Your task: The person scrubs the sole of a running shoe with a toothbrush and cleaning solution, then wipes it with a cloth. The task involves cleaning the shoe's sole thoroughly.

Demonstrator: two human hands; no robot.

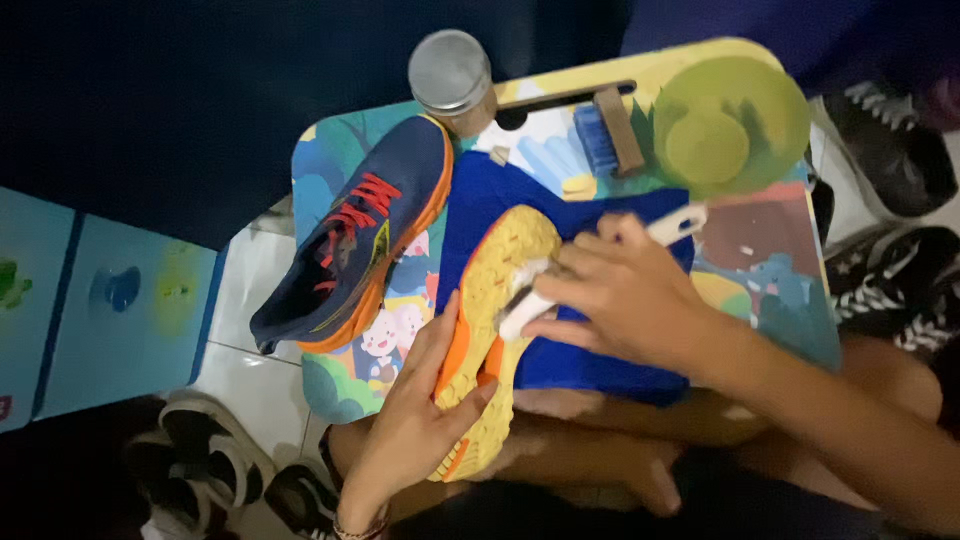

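Yellow-soled shoe lies sole-up on the blue cloth, between both hands; left hand, at seven o'clock of it, grips its orange edge; right hand, at three o'clock, clasps a white brush against the sole; navy shoe sits at ten o'clock.

Your right hand covers the middle of the white-handled brush, so you cannot tell its bristles against the yellow-and-orange shoe sole. Your left hand hides part of that sole's near edge. The black-and-white sneakers at the right run past the frame. The whole view is motion-blurred, and the colourful cartoon-printed tray shows no fine detail.
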